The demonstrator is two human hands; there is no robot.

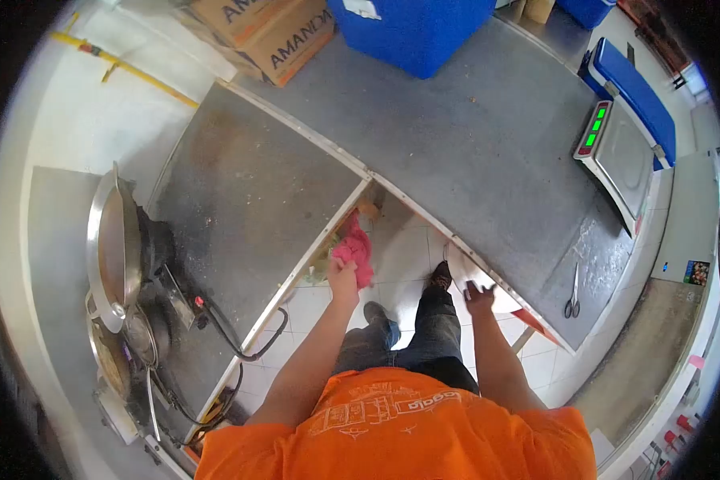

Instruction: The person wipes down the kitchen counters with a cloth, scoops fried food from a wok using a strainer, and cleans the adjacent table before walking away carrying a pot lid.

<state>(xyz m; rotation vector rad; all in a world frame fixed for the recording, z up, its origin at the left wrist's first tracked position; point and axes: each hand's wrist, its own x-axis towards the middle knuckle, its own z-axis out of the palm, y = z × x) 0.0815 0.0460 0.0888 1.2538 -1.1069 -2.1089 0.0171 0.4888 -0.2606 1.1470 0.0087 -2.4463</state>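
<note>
Pink cloth (355, 254) in left hand (343, 276), grey counters (456, 132)

Your left hand (343, 276) holds a pink cloth (355, 251) near the corner between two grey counters. Your right hand (479, 298) is open beside the counter (448, 152) bearing scissors (573, 292) and a scale (620, 160).

Lone head view, worn up top; it looks steeply down and forward (wide, dark-cornered); orange shirt (400, 428) nearest, grey counter (456, 152) beyond.
</note>
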